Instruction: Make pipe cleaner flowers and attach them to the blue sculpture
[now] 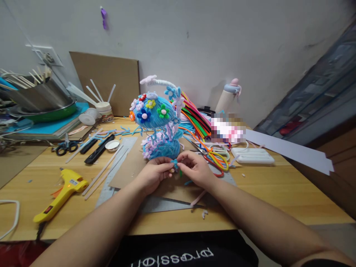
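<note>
Both of my hands meet at the middle of the wooden table, pinching a small blue pipe-cleaner flower (174,164) with a green stem. My left hand (154,175) grips it from the left, fingers closed. My right hand (196,170) pinches it from the right. Just behind them stands a blue fuzzy pipe-cleaner sculpture (157,124) covered with small coloured flowers. The hands rest over a piece of brown cardboard (130,167) on a grey mat (164,204).
A yellow glue gun (62,193) lies at the left front, with glue sticks (102,170) beside it. Black scissors (66,145) and a utility knife (98,149) lie farther left. A pile of coloured pipe cleaners (194,118), coloured-handle scissors (215,157) and a white box (252,155) sit right.
</note>
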Demonstrator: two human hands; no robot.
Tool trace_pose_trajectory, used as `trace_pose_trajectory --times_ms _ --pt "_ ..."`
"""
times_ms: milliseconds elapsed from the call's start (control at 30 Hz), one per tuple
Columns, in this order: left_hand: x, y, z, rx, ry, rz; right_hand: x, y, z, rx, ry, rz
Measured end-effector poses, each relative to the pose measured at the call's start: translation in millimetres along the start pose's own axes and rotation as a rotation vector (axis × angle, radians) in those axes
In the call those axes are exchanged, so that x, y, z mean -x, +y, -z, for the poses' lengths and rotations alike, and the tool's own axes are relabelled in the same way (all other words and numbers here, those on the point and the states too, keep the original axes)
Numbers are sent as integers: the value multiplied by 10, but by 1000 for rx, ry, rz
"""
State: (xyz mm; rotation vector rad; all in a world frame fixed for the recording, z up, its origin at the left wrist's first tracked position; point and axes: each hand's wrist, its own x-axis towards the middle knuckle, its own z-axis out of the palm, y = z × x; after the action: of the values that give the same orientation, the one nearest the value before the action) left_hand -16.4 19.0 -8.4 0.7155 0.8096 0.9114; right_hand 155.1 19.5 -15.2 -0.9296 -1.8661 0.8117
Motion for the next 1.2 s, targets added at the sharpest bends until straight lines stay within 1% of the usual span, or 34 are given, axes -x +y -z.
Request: trace_pose_trajectory --times_ms 67,100,267,467,567,633,733,833,900,967,1033,1100,1133,1200 --pt "-2 -9 -7 -15 25 -29 10 -10 -23 5 7 -78" --pt "-2 -13 -11 -20 30 -41 12 -16 -31 26 6 -85" --pt "-8 -35 -18 -76 11 -63 -5 -34 -20 123 -5 -30" --pt "-27 -59 -34 -361 89 -185 2 -81 -2 339 -41 39" --pt "-20 -61 -61 -423 86 -237 16 -111 -34 307 4 51" --pt "-15 -64 -78 -414 96 -258 18 -120 -62 228 42 6" --pt "-14 -78 -94 -338 115 -263 4 -127 -107 2 83 -156" --pt "-17 -97 -105 -251 118 -265 -33 -138 -154 -373 120 -400" --pt "-16 -105 -118 -236 131 -278 -59 -144 -176 -650 135 -570" --pt "-11 -107 -135 -260 152 -307 -79 -141 -183 -885 96 -721" --pt "-5 -102 -148 -304 162 -341 -86 -127 -173 -1027 24 -829" --pt "-1 -90 -148 -342 150 -360 -81 -106 -153 -1070 -23 -865" --pt "-2 -83 -140 -339 139 -352 -74 -95 -140 -1054 -30 -847" --pt "-10 -66 -110 -271 110 -291 -58 -80 -113 -929 -28 -747"
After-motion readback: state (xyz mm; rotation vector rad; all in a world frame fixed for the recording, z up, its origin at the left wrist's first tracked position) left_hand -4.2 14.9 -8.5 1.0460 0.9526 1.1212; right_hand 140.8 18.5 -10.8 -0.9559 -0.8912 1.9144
